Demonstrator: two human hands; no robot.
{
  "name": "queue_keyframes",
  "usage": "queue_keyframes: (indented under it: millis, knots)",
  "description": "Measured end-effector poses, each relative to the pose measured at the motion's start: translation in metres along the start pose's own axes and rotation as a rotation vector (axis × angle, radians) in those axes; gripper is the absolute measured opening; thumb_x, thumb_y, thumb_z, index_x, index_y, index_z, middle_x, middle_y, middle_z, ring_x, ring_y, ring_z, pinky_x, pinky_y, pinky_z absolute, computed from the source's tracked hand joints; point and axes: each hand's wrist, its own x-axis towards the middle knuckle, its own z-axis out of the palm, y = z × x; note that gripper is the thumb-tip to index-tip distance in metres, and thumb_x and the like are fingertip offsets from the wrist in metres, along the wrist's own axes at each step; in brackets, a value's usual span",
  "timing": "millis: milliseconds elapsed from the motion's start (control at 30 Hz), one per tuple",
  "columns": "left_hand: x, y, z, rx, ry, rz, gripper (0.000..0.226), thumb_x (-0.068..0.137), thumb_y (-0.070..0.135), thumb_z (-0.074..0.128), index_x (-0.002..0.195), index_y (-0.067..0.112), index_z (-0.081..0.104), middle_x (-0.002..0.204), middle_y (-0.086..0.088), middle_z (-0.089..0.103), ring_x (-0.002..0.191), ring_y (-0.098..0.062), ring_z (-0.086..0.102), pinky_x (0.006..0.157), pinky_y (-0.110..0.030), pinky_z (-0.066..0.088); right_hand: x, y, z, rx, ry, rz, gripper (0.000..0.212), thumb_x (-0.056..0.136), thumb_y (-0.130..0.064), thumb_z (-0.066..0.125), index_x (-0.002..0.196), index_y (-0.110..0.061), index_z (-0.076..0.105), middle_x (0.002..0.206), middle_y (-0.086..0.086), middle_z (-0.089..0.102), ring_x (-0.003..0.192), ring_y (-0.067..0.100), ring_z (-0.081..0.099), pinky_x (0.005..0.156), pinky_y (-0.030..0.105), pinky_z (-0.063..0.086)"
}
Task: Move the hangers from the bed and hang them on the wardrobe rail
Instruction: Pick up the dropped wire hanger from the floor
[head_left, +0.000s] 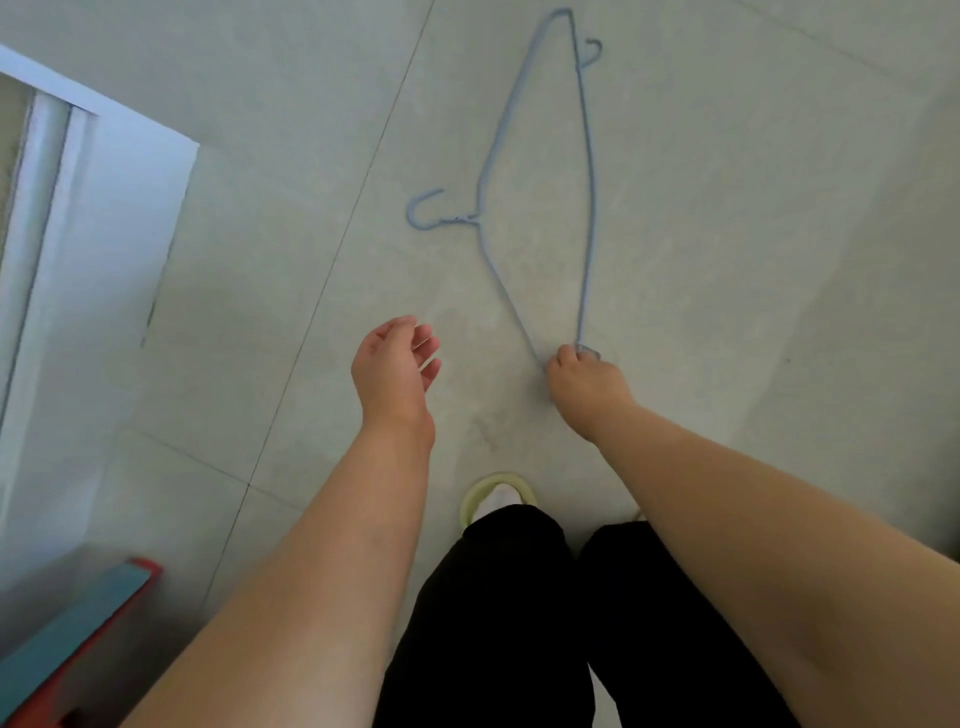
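The thin pale-blue wire hanger (584, 208) lies out over the grey tiled floor (753, 234), away from the bed and the rail, neither of which is in view. The right hand (584, 384) pinches its near corner, fingers curled over the wire; whether the far end rests on the tiles or hangs just above them cannot be told. From that grip the frame stretches straight ahead, its hook (426, 210) off to the left. Holding one corner probably suits lifting it. The left hand (395, 364), beside the grip, is relaxed, grasping nothing, likely ready to steady.
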Motion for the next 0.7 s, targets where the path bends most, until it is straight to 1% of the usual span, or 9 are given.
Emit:
queue_keyframes:
  millis: [133, 233, 333, 400, 433, 533, 567, 633, 700]
  knots:
    - [-0.004, 0.000, -0.002, 0.040, -0.011, -0.007, 0.004, 0.091, 0.019, 0.056, 0.094, 0.018, 0.058, 0.078, 0.004, 0.066, 0.074, -0.010, 0.065, 0.065, -0.023, 0.049, -0.011, 0.010, 0.006, -0.129, 0.017, -0.057, 0.029, 0.094, -0.003, 0.036, 0.121, 0.002, 0.046, 0.117, 0.017, 0.048, 0.100, 0.032, 0.055, 0.066, 0.038, 0.048]
    - [-0.018, 0.010, -0.003, 0.082, -0.069, -0.031, 0.008, 0.091, 0.022, 0.056, 0.098, 0.018, 0.058, 0.081, 0.004, 0.067, 0.080, -0.012, 0.065, 0.068, -0.024, 0.049, -0.026, 0.013, -0.004, 0.016, 0.071, -0.055, 0.023, 0.096, -0.018, 0.035, 0.113, -0.006, 0.045, 0.110, 0.014, 0.058, 0.099, 0.032, 0.056, 0.064, 0.036, 0.039]
    - [-0.053, 0.025, -0.006, 0.098, -0.124, -0.047, 0.010, 0.091, 0.025, 0.056, 0.099, 0.019, 0.058, 0.085, 0.004, 0.067, 0.086, -0.013, 0.065, 0.070, -0.025, 0.048, -0.061, 0.014, -0.030, 0.082, 0.231, 0.013, 0.028, 0.100, -0.032, 0.032, 0.107, -0.009, 0.047, 0.099, 0.010, 0.064, 0.099, 0.032, 0.055, 0.060, 0.037, 0.038]
    - [-0.086, 0.034, -0.007, 0.163, -0.151, -0.027, 0.014, 0.092, 0.025, 0.055, 0.104, 0.019, 0.058, 0.094, 0.002, 0.066, 0.094, -0.015, 0.064, 0.073, -0.026, 0.047, -0.095, 0.013, -0.057, 0.185, 0.323, 0.058, 0.032, 0.102, -0.033, 0.030, 0.102, -0.008, 0.049, 0.093, 0.012, 0.065, 0.096, 0.034, 0.054, 0.059, 0.039, 0.037]
    - [-0.104, 0.039, -0.005, 0.227, -0.175, -0.013, 0.022, 0.092, 0.024, 0.055, 0.114, 0.018, 0.056, 0.101, 0.001, 0.064, 0.098, -0.015, 0.062, 0.075, -0.026, 0.046, -0.115, 0.013, -0.072, 0.267, 0.364, 0.077, 0.031, 0.102, -0.031, 0.030, 0.101, -0.006, 0.049, 0.090, 0.015, 0.064, 0.092, 0.036, 0.054, 0.060, 0.039, 0.038]
    - [-0.165, 0.060, 0.004, 0.398, -0.267, -0.015, 0.064, 0.092, 0.032, 0.058, 0.146, 0.017, 0.026, 0.127, -0.001, 0.054, 0.104, -0.013, 0.056, 0.086, -0.030, 0.045, -0.183, 0.017, -0.124, 0.608, 0.402, 0.168, 0.028, 0.101, -0.030, 0.030, 0.098, -0.008, 0.046, 0.082, 0.014, 0.054, 0.077, 0.035, 0.050, 0.060, 0.037, 0.036]
    - [-0.187, 0.069, 0.008, 0.437, -0.299, -0.009, 0.073, 0.091, 0.038, 0.059, 0.149, 0.021, 0.017, 0.136, 0.001, 0.049, 0.106, -0.011, 0.054, 0.092, -0.033, 0.044, -0.210, 0.021, -0.139, 0.694, 0.401, 0.175, 0.026, 0.101, -0.031, 0.030, 0.096, -0.010, 0.045, 0.078, 0.009, 0.049, 0.073, 0.031, 0.046, 0.060, 0.035, 0.035]
    - [-0.233, 0.088, 0.017, 0.486, -0.347, 0.033, 0.085, 0.087, 0.050, 0.059, 0.151, 0.030, 0.006, 0.151, 0.007, 0.033, 0.123, -0.012, 0.048, 0.101, -0.034, 0.038, -0.266, 0.029, -0.169, 0.807, 0.419, 0.145, 0.024, 0.101, -0.029, 0.032, 0.087, -0.012, 0.042, 0.070, 0.002, 0.044, 0.068, 0.026, 0.041, 0.060, 0.033, 0.032]
    - [-0.278, 0.108, 0.028, 0.520, -0.366, 0.094, 0.090, 0.087, 0.056, 0.056, 0.151, 0.034, -0.002, 0.158, 0.011, 0.016, 0.138, -0.011, 0.033, 0.103, -0.030, 0.030, -0.323, 0.039, -0.198, 0.930, 0.475, 0.145, 0.027, 0.098, -0.028, 0.037, 0.073, -0.018, 0.037, 0.061, -0.003, 0.040, 0.059, 0.019, 0.039, 0.057, 0.032, 0.031]
